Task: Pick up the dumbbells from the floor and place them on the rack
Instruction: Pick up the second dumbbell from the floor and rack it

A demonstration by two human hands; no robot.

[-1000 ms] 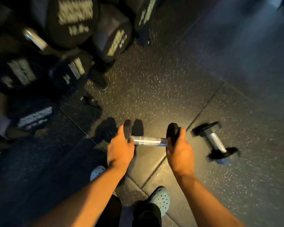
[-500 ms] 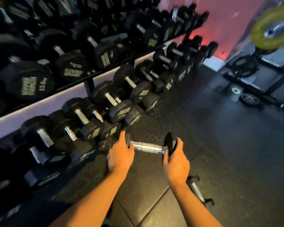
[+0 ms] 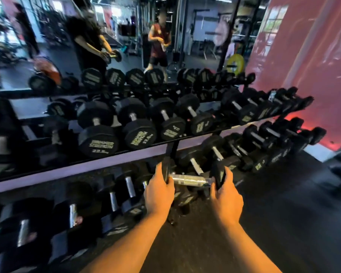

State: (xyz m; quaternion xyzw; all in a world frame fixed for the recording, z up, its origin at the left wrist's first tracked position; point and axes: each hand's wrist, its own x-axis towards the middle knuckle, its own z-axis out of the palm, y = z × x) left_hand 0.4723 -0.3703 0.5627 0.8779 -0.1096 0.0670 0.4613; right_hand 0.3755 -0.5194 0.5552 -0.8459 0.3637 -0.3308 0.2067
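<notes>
**Carrying a dumbbell to the rack, bar lying crosswise**

Holding one dumbbell (image 3: 191,180) in the air between both hands, in front of the rack (image 3: 106,166), level with its lower tier. Left hand (image 3: 159,194) wrapping the left head, fingers curled over its rim; right hand (image 3: 225,196) clamping the right head the same way. Neither hand open; both closed on the heads, leaving the knurled chrome bar bare between them.

Running left to right across the view, that bar, roughly parallel to the rack's front rail. Lying the other way, the racked dumbbells: bars pointing front to back, one head toward the person, one toward the mirror (image 3: 126,46). Probably calling for a quarter turn before setting down, so the heads land on the front and back rails.

Sitting just beyond and slightly below the held dumbbell, the nearest small racked pairs, right of the upright post. Hard to tell, through the motion blur and dark rubber, exactly which slot is free. Neither hand clearly nearer the rack; both about equally far from it.

Risking pinched fingers between heads, given the tight packing on the lower tier.
</notes>
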